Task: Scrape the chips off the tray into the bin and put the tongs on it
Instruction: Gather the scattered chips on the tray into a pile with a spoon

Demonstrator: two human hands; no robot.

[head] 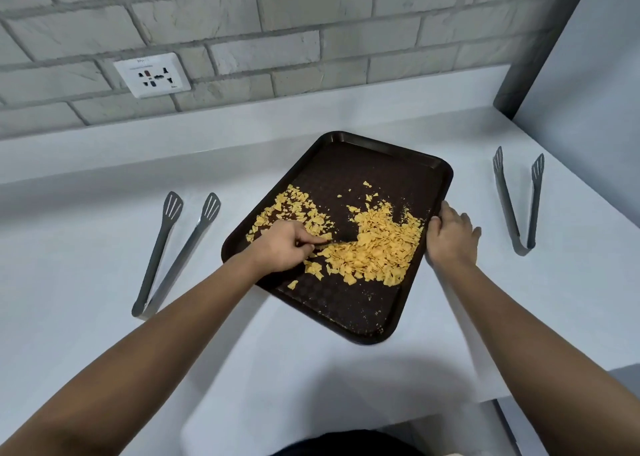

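The left hand (282,247) lies on the tray among the chips, its fingers curled in with the forefinger and thumb drawn together at the edge of the big heap; whether they pinch a chip or only push at the pile cannot be told. The right hand (450,235) grips the right rim of the tray (349,310), thumb hooked over the edge onto the inner side and the other fingers wrapped down the outside. Both bare forearms reach in from the near edge of the view.

The chips (381,244), broken yellow pieces, lie mostly in one dense heap between the two hands, toward the tray's right side, with a thinner scatter (287,206) on the far left of the tray beyond the left hand and loose crumbs on the near part. The dark brown tray sits slantwise on the white counter (104,247), its near corner close to the counter's front edge.

One pair of grey tongs (173,251) lies on the counter left of the tray, well apart from it, arms spread and slotted heads pointing far. A second pair of tongs (519,199) lies to the right, likewise spread. On the grey brick wall (311,22) behind sits a white socket plate (152,74).
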